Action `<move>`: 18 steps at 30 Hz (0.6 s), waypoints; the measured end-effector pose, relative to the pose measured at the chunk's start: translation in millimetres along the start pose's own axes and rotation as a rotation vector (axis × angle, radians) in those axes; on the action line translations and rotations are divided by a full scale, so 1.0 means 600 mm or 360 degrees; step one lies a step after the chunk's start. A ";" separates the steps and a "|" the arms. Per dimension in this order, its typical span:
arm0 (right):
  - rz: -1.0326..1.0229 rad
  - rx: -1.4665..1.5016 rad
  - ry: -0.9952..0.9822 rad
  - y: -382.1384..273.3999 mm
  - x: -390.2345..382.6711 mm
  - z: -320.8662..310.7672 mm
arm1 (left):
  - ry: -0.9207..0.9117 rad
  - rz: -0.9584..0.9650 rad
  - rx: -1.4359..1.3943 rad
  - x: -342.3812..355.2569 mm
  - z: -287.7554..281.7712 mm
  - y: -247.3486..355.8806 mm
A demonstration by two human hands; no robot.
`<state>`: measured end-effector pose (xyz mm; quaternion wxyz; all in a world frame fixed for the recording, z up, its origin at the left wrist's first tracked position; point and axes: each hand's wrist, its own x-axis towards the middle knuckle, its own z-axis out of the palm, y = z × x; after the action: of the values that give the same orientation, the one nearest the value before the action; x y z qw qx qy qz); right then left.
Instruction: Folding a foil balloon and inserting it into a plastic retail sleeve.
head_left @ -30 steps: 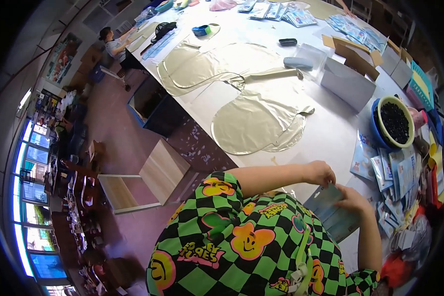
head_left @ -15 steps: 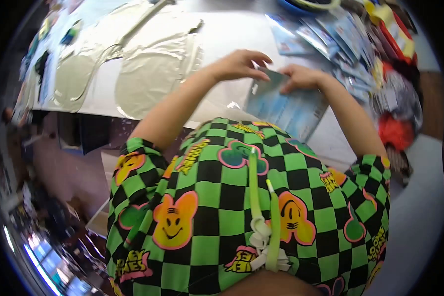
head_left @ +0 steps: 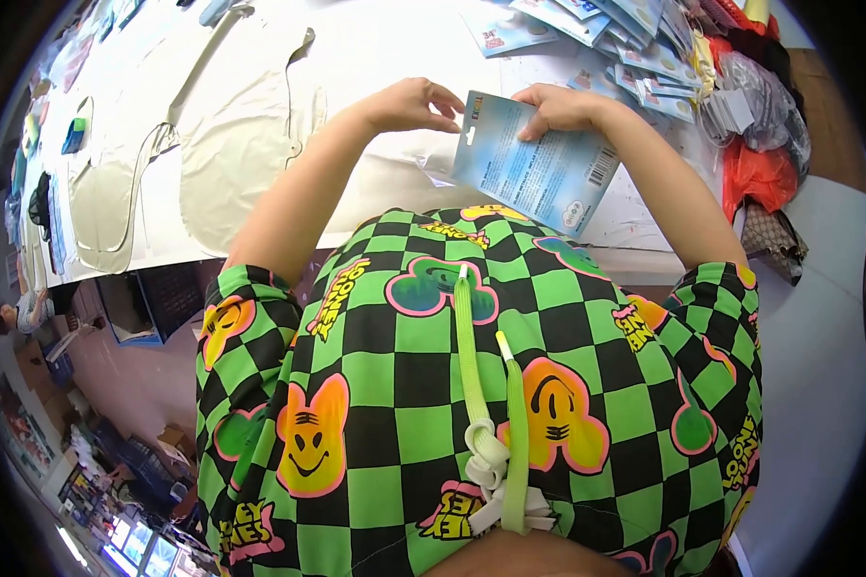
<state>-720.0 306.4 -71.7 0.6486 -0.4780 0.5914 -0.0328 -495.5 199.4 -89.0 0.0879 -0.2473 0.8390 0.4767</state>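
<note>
My right hand (head_left: 563, 109) grips a light blue packaging card (head_left: 534, 163) by its upper edge, thumb on the face turned toward me. Printed lines, a barcode and a hang slot near its left end show on that face. The card slants down to the right above the table's near edge. Close to the card's left edge, my left hand (head_left: 414, 104) has its fingers bent and apart from the thumb, with nothing visible between them.
Several similar blue packages (head_left: 645, 58) lie piled at the far right. Beside them are a clear plastic bag (head_left: 755, 101) and a red bag (head_left: 760, 178). Beige apron-like cloth pieces (head_left: 231, 183) lie spread on the white table at left. Farther left, a person (head_left: 29, 313) is partly visible.
The card has tilted so its printed face shows more fully. My left hand has drawn slightly left, off the card's corner. The whole view has shifted, and the blur has cleared.
</note>
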 end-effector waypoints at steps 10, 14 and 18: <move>-0.0090 -0.0375 0.0026 -0.021 -0.004 0.008 | 0.0039 -0.0266 -0.0334 0.000 0.007 -0.021; -0.0186 -0.0614 -0.0002 -0.026 0.006 0.012 | 0.0090 -0.0332 -0.0417 -0.003 0.017 -0.028; -0.0182 -0.0782 0.0034 -0.029 0.016 0.015 | 0.0118 -0.0234 -0.0362 -0.006 0.019 -0.032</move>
<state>-700.7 296.6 -68.5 0.5037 -0.6537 0.5603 0.0703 -483.9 202.1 -108.5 0.0629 -0.3340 0.7618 0.5515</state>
